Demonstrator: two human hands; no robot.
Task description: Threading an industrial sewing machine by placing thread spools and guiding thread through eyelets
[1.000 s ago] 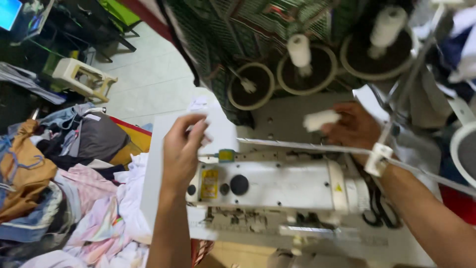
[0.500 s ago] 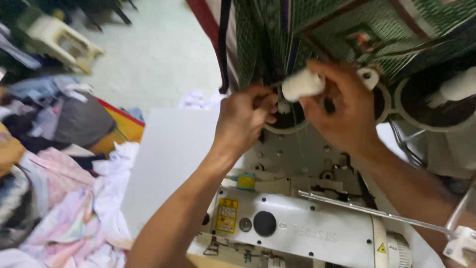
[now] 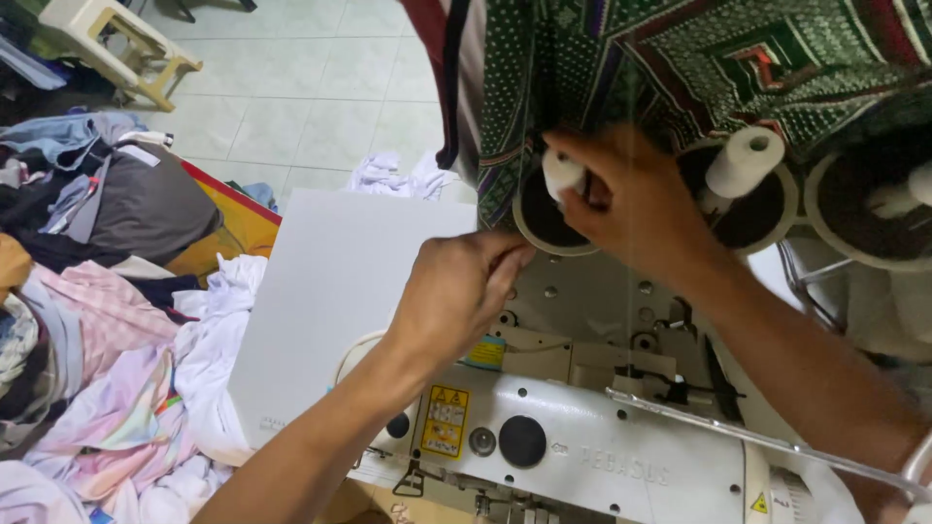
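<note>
Your right hand [image 3: 631, 209] has its fingers closed around a small white thread spool [image 3: 561, 173], holding it over the dark round spool holder [image 3: 544, 218] at the far side of the sewing machine [image 3: 582, 437]. Your left hand [image 3: 461, 296] hovers just near of it, fingers curled together, pinching at something too fine to see, perhaps thread.

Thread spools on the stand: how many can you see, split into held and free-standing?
Held in the right hand: 1 white spool
Free-standing: 1 white spool on its holder
Partly visible at the right edge: 1 pale spool
Total: 3
</note>
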